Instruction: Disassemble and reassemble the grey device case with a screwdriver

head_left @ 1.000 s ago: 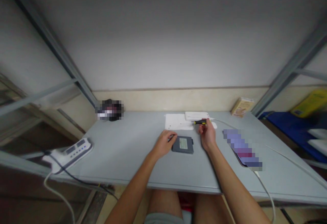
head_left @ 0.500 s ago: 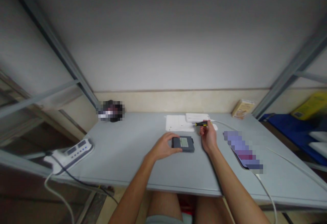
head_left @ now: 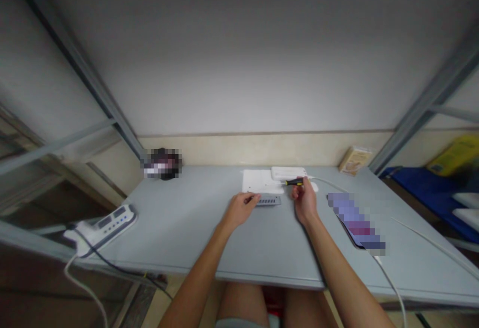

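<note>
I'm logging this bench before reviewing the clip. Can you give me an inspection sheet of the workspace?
Surface: grey table, set against a pale wall.
Job's things: grey box stands on edge, slotted side toward the camera; screwdriver has a yellow-and-black handle.
Clutter: white sheet, white device, tan carton, power strip, two blurred-out items.
Hands: left hand grips the box's left end; right hand holds the screwdriver.
Cables: white cable leaves the white device and runs off to the right; the power strip's cords hang over the near edge.
Surroundings: metal frame posts on both sides; blue and yellow things at right, too blurred to identify.
</note>
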A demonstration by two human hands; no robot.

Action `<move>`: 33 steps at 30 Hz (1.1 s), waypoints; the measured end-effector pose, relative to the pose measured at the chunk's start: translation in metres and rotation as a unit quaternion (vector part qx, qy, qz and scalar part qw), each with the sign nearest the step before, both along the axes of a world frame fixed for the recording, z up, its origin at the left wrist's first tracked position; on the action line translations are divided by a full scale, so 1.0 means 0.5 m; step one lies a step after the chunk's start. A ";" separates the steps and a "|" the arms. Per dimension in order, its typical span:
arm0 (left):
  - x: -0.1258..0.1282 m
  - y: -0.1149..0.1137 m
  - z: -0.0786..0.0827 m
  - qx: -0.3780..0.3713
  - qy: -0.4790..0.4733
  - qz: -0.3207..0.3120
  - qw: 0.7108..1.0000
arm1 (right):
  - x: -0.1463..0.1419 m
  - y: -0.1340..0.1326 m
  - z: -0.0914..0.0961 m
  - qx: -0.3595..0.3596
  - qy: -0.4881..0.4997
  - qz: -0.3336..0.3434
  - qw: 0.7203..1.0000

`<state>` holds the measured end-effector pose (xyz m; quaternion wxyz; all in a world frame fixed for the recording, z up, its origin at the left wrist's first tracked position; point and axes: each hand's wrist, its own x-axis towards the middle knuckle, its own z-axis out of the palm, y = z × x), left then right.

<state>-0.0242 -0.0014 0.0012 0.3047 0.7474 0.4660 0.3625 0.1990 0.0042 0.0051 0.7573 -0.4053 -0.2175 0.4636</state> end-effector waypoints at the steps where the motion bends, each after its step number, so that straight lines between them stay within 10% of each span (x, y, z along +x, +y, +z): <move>1: 0.001 0.002 0.003 -0.008 0.002 0.002 1.000 | 0.000 0.000 -0.001 -0.002 0.001 0.000 1.000; 33: 0.030 0.040 -0.011 -0.085 -0.019 0.020 0.996 | -0.001 -0.002 0.003 0.006 -0.010 0.001 1.000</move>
